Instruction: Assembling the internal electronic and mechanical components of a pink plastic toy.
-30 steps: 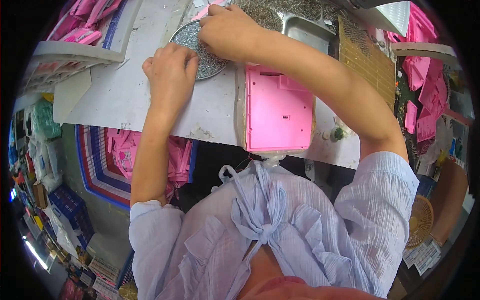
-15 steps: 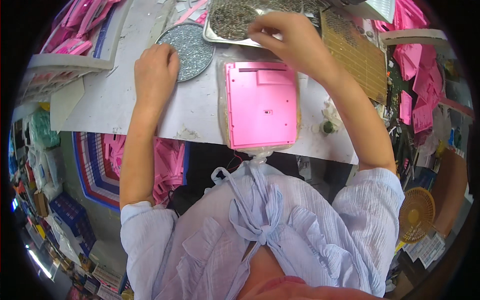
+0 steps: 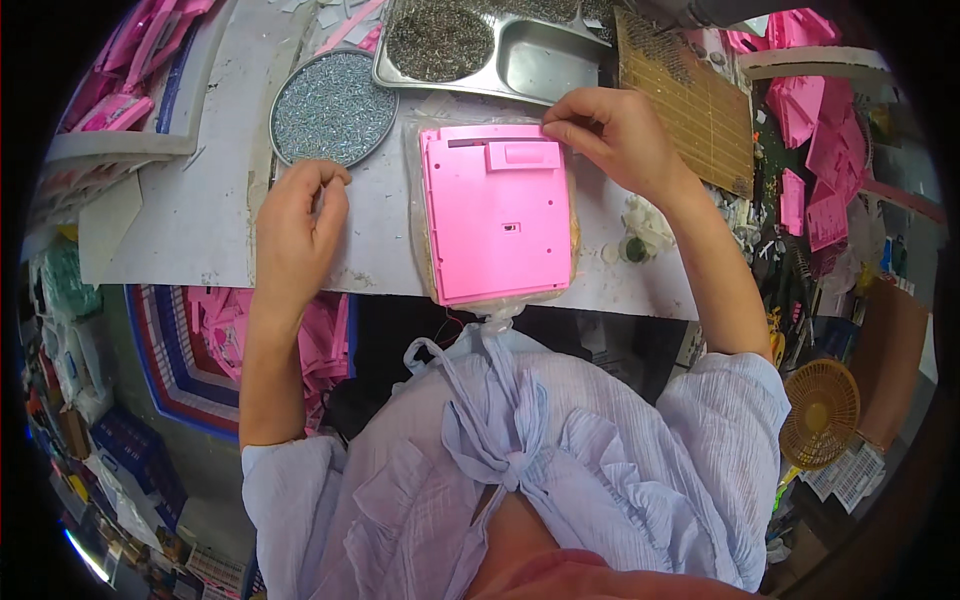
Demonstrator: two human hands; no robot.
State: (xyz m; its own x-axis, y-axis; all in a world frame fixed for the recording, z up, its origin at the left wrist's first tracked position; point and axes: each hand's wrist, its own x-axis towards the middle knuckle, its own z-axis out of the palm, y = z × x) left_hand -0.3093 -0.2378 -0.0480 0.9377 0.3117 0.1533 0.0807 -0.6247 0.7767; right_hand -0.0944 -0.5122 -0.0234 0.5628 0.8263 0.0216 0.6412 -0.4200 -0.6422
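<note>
A pink plastic panel (image 3: pixel 497 225) lies on a plastic-wrapped pad (image 3: pixel 576 225) at the table's near edge. At the panel's top right corner is my right hand (image 3: pixel 612 135), thumb and forefinger pinched together; whatever is between them is too small to make out. My left hand (image 3: pixel 303 222) hovers left of the panel, just below a round tray (image 3: pixel 335 108) of small silvery metal pieces. Its fingers are curled and closed, and I cannot see what they hold. Beyond the panel stands a compartmented metal tray (image 3: pixel 548 62) with dark small parts.
A brown perforated board (image 3: pixel 690 110) lies to the right of the metal tray. White scraps and a small jar (image 3: pixel 634 249) sit right of the panel. Below the table at left is a striped basket (image 3: pixel 180 350) of pink parts. More pink pieces (image 3: pixel 825 150) are heaped at right.
My right hand has come back from the metal tray to the panel's top right corner. My left hand has drawn nearer, away from the round tray. The whole view has shifted slightly.
</note>
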